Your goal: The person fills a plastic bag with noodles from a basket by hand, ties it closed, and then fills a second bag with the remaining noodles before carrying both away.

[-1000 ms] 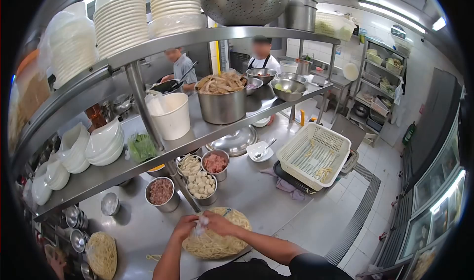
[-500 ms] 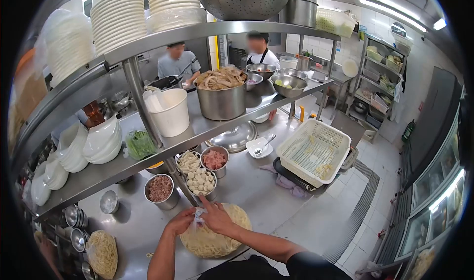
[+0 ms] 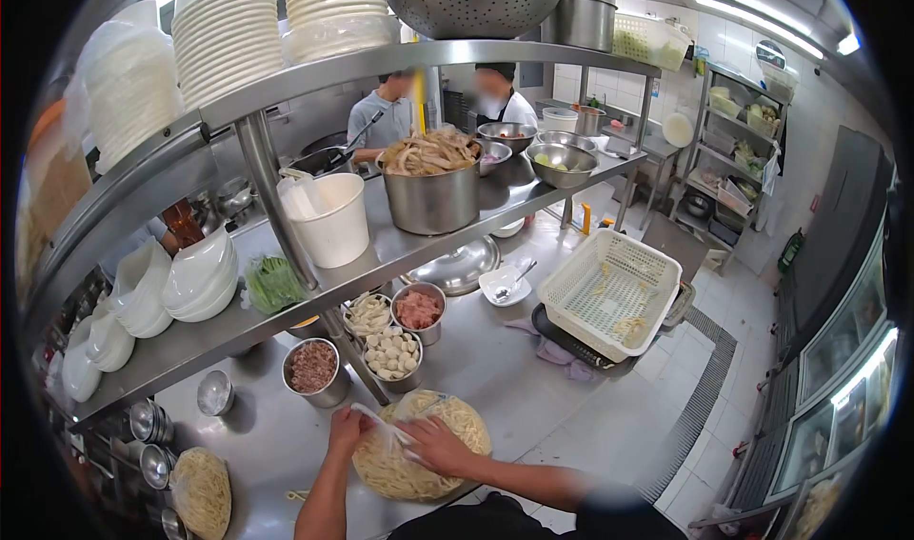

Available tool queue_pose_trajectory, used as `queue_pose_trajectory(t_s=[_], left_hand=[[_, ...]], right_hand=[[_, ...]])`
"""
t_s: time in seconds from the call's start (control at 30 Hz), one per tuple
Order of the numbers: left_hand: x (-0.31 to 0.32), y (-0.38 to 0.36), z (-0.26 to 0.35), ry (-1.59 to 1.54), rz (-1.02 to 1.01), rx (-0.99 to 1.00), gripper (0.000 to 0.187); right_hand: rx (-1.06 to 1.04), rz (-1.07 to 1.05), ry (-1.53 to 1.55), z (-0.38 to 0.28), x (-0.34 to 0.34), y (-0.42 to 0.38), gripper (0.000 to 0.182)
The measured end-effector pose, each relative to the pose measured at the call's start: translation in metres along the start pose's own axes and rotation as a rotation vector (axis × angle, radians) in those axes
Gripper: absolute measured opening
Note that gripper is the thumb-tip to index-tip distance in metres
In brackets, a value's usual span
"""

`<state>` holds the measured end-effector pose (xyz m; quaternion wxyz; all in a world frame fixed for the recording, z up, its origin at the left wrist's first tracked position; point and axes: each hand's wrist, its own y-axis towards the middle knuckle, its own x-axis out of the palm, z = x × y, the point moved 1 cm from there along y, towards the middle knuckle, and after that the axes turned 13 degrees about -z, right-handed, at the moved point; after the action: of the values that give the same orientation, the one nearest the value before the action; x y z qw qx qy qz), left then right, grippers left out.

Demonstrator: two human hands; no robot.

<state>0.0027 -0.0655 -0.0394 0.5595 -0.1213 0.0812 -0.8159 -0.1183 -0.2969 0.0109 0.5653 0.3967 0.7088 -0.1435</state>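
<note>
A clear plastic bag of noodles (image 3: 466, 426) lies on the steel counter in front of me, its gathered neck pulled up. My left hand (image 3: 348, 430) is closed on the end of the neck, at the bag's left side. Over the bag, my right hand (image 3: 433, 445) has its fingers round the base of the neck; the fingertips are partly hidden in the plastic. Just beyond stand metal pots of minced meat (image 3: 312, 365), pale round balls (image 3: 391, 351), raw pink meat (image 3: 418, 309) and pale strips (image 3: 367, 314).
Another bag of noodles (image 3: 202, 492) sits at the left. A white basket (image 3: 609, 292) rests on a black tray at the right. Above the counter runs a steel shelf (image 3: 381, 271) with a large pot (image 3: 433, 202) and bowls. Two people stand behind it.
My left hand has drawn the bag's neck out to the left, stretching it. My right hand has moved lower, down to the neck's base. The view has shifted slightly.
</note>
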Motion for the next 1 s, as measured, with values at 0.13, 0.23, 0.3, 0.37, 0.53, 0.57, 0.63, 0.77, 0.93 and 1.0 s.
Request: queue_pose_trajectory(t_s=[0.13, 0.23, 0.3, 0.37, 0.53, 0.57, 0.63, 0.77, 0.93, 1.0], left_hand=[[0.039, -0.029, 0.010, -0.070, -0.015, 0.062, 0.017], [0.103, -0.048, 0.067, -0.726, 0.081, 0.128, 0.022], [0.115, -0.045, 0.082, -0.761, -0.188, 0.139, 0.025], [0.120, -0.046, 0.106, -0.635, -0.153, 0.087, 0.027], [0.088, -0.004, 0.006, -0.462, 0.145, -0.035, 0.024], [0.082, 0.008, -0.001, -0.433, 0.335, -0.115, 0.024], [0.079, 0.009, 0.026, -0.291, 0.220, -0.012, 0.025], [0.068, 0.008, 0.025, 0.290, 0.110, 0.363, 0.028], [0.060, -0.003, -0.007, 0.572, 0.212, 0.522, 0.024], [0.064, -0.015, 0.006, 0.642, 0.085, 0.429, 0.022]], right_hand=[[0.141, 0.106, 0.027, 0.006, 0.009, -0.031, 0.028], [0.274, 0.151, 0.818, -0.008, -0.027, 0.003, 0.033], [0.463, 0.384, 1.311, -0.025, -0.061, 0.033, 0.039], [0.438, 0.343, 1.281, -0.025, -0.076, 0.038, 0.041], [0.519, 0.216, 0.935, 0.014, -0.006, 0.010, 0.049], [0.562, 0.232, 0.896, 0.022, 0.019, 0.000, 0.051], [0.595, 0.248, 0.847, 0.029, -0.001, 0.012, 0.052], [0.449, 0.088, 0.836, 0.008, -0.021, 0.009, 0.051], [0.383, 0.117, 0.657, 0.023, 0.000, -0.001, 0.046], [0.340, -0.007, 0.546, 0.025, -0.007, -0.006, 0.042]])
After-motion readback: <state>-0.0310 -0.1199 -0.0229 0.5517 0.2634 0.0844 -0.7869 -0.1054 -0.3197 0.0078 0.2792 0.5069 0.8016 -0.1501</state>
